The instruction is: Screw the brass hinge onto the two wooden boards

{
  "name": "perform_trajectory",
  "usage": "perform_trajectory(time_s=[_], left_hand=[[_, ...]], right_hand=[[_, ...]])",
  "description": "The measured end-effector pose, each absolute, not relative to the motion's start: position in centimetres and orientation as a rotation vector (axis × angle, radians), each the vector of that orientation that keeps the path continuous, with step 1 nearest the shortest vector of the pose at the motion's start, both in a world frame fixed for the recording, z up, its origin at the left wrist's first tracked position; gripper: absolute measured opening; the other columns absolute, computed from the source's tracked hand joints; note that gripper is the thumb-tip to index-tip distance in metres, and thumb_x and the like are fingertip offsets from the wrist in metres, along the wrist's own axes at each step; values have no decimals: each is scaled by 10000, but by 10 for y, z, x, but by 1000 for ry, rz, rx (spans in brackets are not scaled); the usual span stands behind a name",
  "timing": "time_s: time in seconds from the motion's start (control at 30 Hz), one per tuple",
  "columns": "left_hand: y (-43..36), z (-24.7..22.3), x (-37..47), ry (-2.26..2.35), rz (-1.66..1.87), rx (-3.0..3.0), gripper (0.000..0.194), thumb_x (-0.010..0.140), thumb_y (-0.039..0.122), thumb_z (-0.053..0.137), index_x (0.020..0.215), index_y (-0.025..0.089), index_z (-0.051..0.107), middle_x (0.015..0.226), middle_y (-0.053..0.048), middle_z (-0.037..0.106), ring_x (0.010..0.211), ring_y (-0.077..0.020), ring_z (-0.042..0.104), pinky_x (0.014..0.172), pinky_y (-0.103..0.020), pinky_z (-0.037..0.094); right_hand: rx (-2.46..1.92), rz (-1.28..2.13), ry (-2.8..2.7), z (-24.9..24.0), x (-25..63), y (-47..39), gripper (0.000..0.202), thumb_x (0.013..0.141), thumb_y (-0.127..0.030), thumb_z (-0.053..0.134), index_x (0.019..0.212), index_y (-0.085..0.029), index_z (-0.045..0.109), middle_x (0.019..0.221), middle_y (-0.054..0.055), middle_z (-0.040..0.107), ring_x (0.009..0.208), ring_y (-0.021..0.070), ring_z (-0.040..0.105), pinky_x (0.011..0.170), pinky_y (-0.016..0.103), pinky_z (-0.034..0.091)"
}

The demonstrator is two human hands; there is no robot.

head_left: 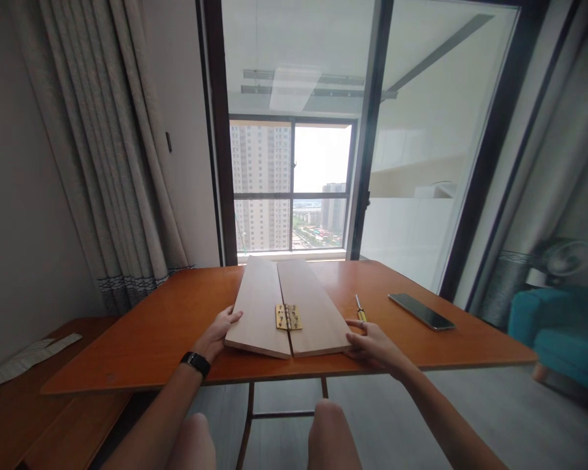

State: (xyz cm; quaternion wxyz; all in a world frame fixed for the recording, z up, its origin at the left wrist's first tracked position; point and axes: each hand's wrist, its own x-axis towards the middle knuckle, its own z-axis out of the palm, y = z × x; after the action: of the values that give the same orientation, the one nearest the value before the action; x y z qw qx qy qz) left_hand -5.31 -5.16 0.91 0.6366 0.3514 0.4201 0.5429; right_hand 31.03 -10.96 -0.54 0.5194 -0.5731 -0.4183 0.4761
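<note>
Two pale wooden boards lie side by side, joined across their narrow gap by a brass hinge (289,317) near the front end. My left hand (221,331) grips the outer edge of the left board (257,300), thumb on top; that board looks slightly raised. On the other side my right hand (370,343) holds the outer front corner of the right board (313,307), with its fingers partly hidden beneath. Just beyond my right hand lies a screwdriver (361,309) with a yellow handle, its shaft pointing away.
An orange-brown wooden table (161,326) carries everything. A dark smartphone (421,311) lies to the right. White strips (29,359) rest on a lower wooden surface at left. A teal armchair (561,333) and a fan (566,256) stand at right, glass doors behind.
</note>
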Motion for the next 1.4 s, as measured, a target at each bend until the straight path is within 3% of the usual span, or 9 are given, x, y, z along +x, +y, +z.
perform_trajectory(time_s=[0.17, 0.4, 0.57, 0.7, 0.8, 0.93, 1.1, 1.27, 1.4], left_hand=[[-53, 7, -55, 1028, 1204, 807, 278, 774, 103, 716, 1044, 60, 665, 828, -138, 753, 728, -263, 729, 655, -315, 577], [-57, 11, -55, 1096, 1287, 818, 455, 759, 112, 712, 1185, 149, 560, 942, -97, 719, 834, -224, 704, 738, -304, 560], [-52, 19, -57, 1193, 1444, 950, 473, 764, 125, 695, 1211, 167, 545, 1124, -121, 668, 1079, -237, 631, 919, -310, 491], [-49, 32, -46, 1192, 1526, 1283, 463, 814, 133, 633, 1264, 211, 559, 1291, -96, 611, 1240, -222, 528, 1046, -292, 391], [-49, 33, -31, 1148, 1359, 1621, 392, 788, 188, 667, 1180, 200, 654, 1300, -99, 618, 1224, -262, 536, 1042, -334, 409], [-36, 20, -23, 1171, 1089, 1991, 441, 732, 273, 725, 1168, 227, 674, 1298, -78, 626, 1261, -292, 509, 1109, -424, 354], [5, -8, -46, 1508, 933, 2139, 490, 782, 389, 663, 1226, 186, 619, 1390, -172, 525, 1393, -418, 294, 1125, -630, 174], [32, -26, -62, 1589, 846, 2198, 527, 862, 416, 538, 1304, 130, 560, 1356, -202, 545, 1340, -373, 401, 1137, -538, 245], [33, -30, -63, 1550, 854, 2255, 547, 890, 393, 492, 1378, 148, 497, 1371, -187, 541, 1313, -336, 444, 1114, -492, 317]], right_hand=[[-1509, 1027, -1175, -2, 311, -106, 512, 693, -128, 726, 1195, -87, 632, 548, 19, 679, 469, 219, 665, 457, 294, 541], [-1591, 671, -1498, 6, 325, -110, 194, 731, -170, 659, 898, -162, 757, 566, 11, 695, 482, 184, 639, 497, 249, 452], [-1639, 463, -1681, 16, 343, -112, 239, 819, -193, 570, 975, -170, 750, 803, 59, 760, 654, 206, 697, 630, 283, 503], [-1683, 268, -1801, 13, 357, -99, 385, 747, -37, 532, 1023, -191, 752, 1130, 108, 719, 1040, 272, 658, 921, 352, 461], [-1676, 190, -1936, 5, 364, -87, 467, 707, 8, 514, 1061, -189, 746, 1296, 128, 631, 1163, 306, 597, 1007, 407, 419], [-1624, 127, -2127, 2, 375, -72, 391, 726, -20, 518, 980, -189, 763, 1260, 133, 636, 1137, 293, 613, 1021, 406, 424], [-1562, 70, -2250, -3, 387, -58, 333, 830, -100, 443, 952, -199, 736, 1239, 126, 633, 1055, 258, 646, 990, 390, 456], [-1522, 61, -2172, -22, 387, -51, 378, 883, -118, 322, 913, -197, 690, 1317, 112, 601, 1115, 252, 634, 984, 415, 476], [-1346, 186, -2200, -28, 375, -57, 460, 866, -98, 336, 1196, -224, 630, 1365, 83, 580, 1231, 230, 577, 1069, 418, 430]])
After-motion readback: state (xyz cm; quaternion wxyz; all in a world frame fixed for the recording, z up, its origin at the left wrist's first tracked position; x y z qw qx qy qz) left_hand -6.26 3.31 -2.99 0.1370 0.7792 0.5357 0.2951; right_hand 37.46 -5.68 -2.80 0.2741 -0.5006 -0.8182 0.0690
